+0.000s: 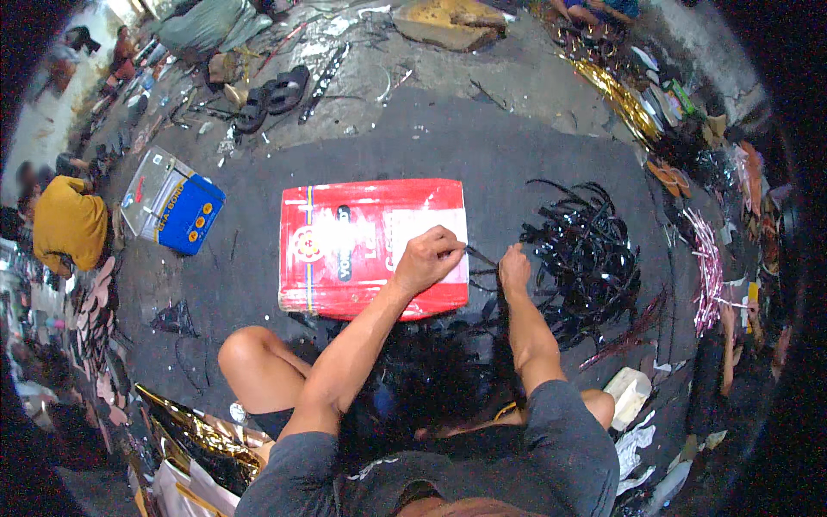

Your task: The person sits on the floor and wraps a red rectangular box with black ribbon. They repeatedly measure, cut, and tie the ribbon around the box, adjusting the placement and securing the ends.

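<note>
A red rectangular tin [370, 293] lies flat on the dark floor mat in front of me, its upper face shiny with printed labels. Over its right part, my left hand [428, 258] is closed in a pinch on one end of a thin black strip [482, 257]. The strip runs across to my right hand [515, 269], whose fingers are closed on it just off the tin's right edge. Beside that hand, on the right, a tangled heap of glossy black strips [594, 258] is piled on the mat.
A blue and clear-grey container [191, 211] stands at the left. Black sandals [274, 96] lie at the far left, and orange sandals [670, 179] at the right near pink strips [708, 267]. Gold sheet material [228, 444] is by my left knee. Other people sit around the edges.
</note>
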`<state>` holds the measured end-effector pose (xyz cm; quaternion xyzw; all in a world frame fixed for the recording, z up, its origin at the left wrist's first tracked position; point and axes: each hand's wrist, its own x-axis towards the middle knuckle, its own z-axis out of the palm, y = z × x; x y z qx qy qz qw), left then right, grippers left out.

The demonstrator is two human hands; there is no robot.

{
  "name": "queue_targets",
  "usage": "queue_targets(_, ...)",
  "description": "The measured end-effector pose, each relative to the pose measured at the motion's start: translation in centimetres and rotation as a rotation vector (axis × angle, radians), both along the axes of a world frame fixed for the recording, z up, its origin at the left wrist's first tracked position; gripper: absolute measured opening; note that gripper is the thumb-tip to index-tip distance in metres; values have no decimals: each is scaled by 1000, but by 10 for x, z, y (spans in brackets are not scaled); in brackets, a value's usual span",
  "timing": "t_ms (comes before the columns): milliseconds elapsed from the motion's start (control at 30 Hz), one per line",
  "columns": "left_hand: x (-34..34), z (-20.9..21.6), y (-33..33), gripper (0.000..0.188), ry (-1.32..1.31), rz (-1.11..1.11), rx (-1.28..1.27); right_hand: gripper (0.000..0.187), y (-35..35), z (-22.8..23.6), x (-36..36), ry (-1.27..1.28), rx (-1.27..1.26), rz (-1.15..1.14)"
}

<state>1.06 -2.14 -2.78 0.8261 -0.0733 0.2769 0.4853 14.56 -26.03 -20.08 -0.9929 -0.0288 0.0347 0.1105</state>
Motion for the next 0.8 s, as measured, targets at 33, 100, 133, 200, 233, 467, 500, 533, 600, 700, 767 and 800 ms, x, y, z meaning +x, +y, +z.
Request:
queue_targets(33, -1, 1, 1, 5, 1, 2, 5, 32, 1, 1, 1, 1, -15, -7)
queue_targets(100, -2, -3, 4, 10, -20, -27, 96, 32, 0, 4, 2, -2, -36, -13)
queue_targets(133, -5, -3, 6, 10, -47, -31, 132, 32, 2, 6, 0, -3, -42, -1)
queue_targets(200, -6, 3, 7, 18, -93, -88, 202, 32, -6, 1, 1, -39, -62, 16)
queue_targets(233, -9, 0, 10, 20, -121, -91, 280, 33, -5, 3, 1, 5, -56, -1)
queue_targets(467, -12, -8, 19, 46, -161, -170, 621, 32, -29, -6, 4, -81, -24, -47)
queue_targets(500, -11, -7, 20, 46, -181, -152, 628, 32, -35, -5, 4, -68, -47, -62)
queue_targets(533, -11, -7, 22, 47, -198, -134, 638, 33, -39, -4, 2, -51, -67, -75)
queue_targets(600, -14, 2, 20, 46, -162, -115, 612, 34, -66, 2, -10, -7, 11, -199)
queue_targets(700, 0, 7, 0, 43, -195, -104, 536, 38, -143, -6, 23, -149, -125, 90)
queue_targets(767, -9, 12, 4, 39, -139, -80, 534, 43, -93, 56, 41, -249, 266, -413)
queue_targets(800, -14, 10, 8, 37, -110, -69, 513, 51, -82, 77, 47, -439, 421, -627)
